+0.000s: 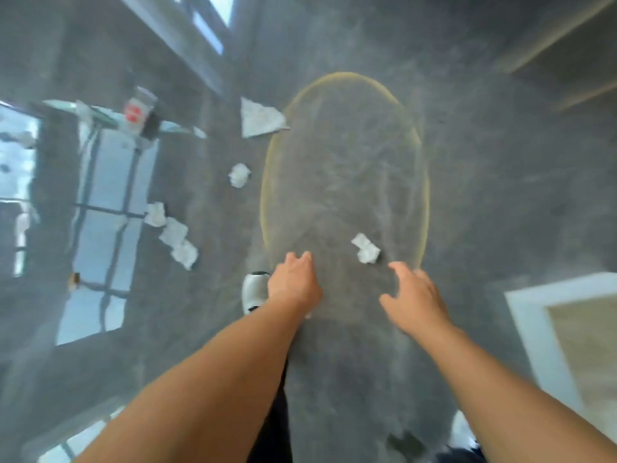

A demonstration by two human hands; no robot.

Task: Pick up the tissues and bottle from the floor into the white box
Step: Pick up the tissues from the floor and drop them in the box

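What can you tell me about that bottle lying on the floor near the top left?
The bottle looks like clear plastic with a red label around its middle. It lies tipped over on the glossy grey floor, at the far left, beside bright window reflections. Something dark sits against its lower right side, though blur hides what it is. Neither hand touches it, and the nearest tissue is clearly apart from it.

Daylight glares off the glossy grey floor (484,195) as bright window reflections along its left edge. The whole view is soft with motion blur, and wide-angle distortion bends lines near the corners.
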